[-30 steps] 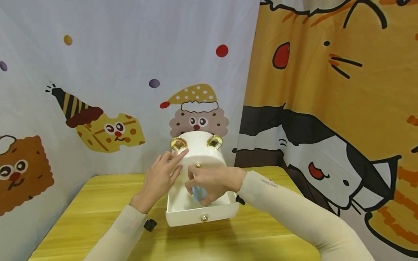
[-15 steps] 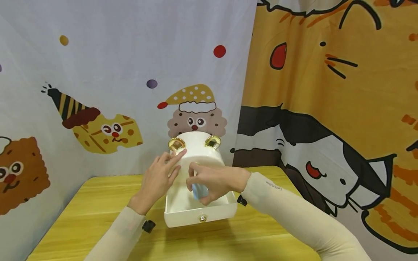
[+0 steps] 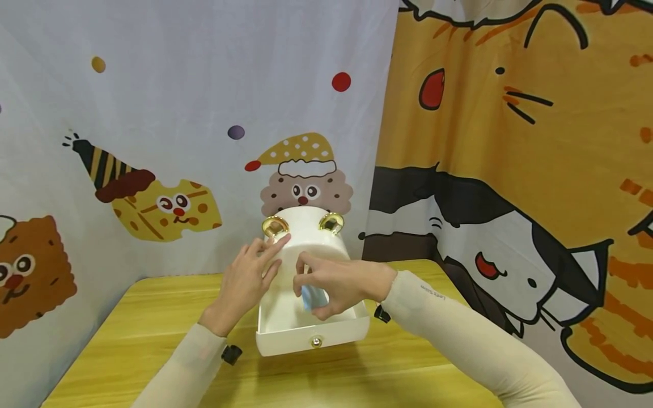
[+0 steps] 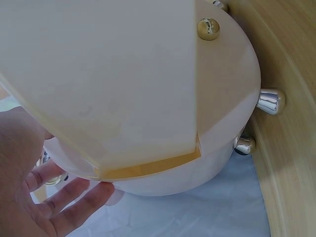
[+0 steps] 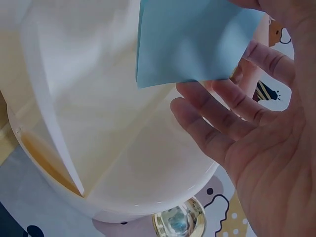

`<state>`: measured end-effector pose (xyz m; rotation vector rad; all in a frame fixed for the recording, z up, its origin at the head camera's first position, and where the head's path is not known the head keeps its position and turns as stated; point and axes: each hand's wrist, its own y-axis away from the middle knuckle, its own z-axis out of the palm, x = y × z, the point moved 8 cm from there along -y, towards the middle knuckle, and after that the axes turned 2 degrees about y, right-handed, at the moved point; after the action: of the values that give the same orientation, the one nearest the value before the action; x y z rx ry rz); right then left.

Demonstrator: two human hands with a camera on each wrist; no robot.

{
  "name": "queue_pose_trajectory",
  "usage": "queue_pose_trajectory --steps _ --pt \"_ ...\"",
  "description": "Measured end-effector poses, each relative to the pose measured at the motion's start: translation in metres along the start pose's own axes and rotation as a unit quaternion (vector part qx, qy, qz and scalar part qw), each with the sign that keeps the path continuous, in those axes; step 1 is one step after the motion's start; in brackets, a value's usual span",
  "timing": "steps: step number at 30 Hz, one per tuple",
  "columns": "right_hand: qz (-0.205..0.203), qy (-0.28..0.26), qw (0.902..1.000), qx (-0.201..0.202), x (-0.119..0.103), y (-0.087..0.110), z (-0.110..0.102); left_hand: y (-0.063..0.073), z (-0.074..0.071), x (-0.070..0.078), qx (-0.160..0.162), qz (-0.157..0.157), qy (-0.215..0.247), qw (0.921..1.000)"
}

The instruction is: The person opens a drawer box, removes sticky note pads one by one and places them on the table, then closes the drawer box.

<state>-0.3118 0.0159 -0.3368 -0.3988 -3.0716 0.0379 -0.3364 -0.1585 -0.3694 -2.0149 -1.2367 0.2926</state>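
A white rounded drawer box (image 3: pixel 306 224) with gold ears stands on the table, its lower drawer (image 3: pixel 285 342) pulled out toward me. My right hand (image 3: pixel 339 286) pinches a small light blue square of paper (image 3: pixel 312 298) over the drawer. In the right wrist view, the blue paper (image 5: pixel 195 47) shows a layered edge, with fingertips along its lower side. My left hand (image 3: pixel 247 280) rests against the box's left side, index finger extended beside the left gold ear (image 3: pixel 275 226). The left wrist view shows its fingertips (image 4: pixel 103 190) at the box's edge beside the drawer.
The yellow wood-grain table (image 3: pixel 168 323) extends around the box. A gold knob (image 3: pixel 317 341) sits on the drawer front, and silvery-gold feet (image 4: pixel 270 101) support the box. Behind hang a white cartoon curtain (image 3: pixel 178 102) and an orange one (image 3: pixel 469 124).
My right hand has shifted slightly right and up over the drawer, and the blue paper has turned a little with it. The left hand keeps its place on the box.
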Motion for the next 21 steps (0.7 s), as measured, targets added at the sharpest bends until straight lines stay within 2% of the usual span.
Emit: queue_pose_trajectory --steps 8,14,21 --pt "-0.005 -0.009 0.9998 0.017 -0.001 0.006 -0.002 0.0 0.0 0.0 -0.006 -0.003 0.002 1.0" --pt "-0.018 -0.03 0.9987 0.038 -0.001 0.009 -0.006 0.001 0.0 -0.002 0.007 0.002 0.002 1.0" --pt "-0.02 -0.023 0.9975 0.064 0.004 0.016 -0.01 0.0 0.003 -0.002 -0.006 -0.008 0.0 1.0"
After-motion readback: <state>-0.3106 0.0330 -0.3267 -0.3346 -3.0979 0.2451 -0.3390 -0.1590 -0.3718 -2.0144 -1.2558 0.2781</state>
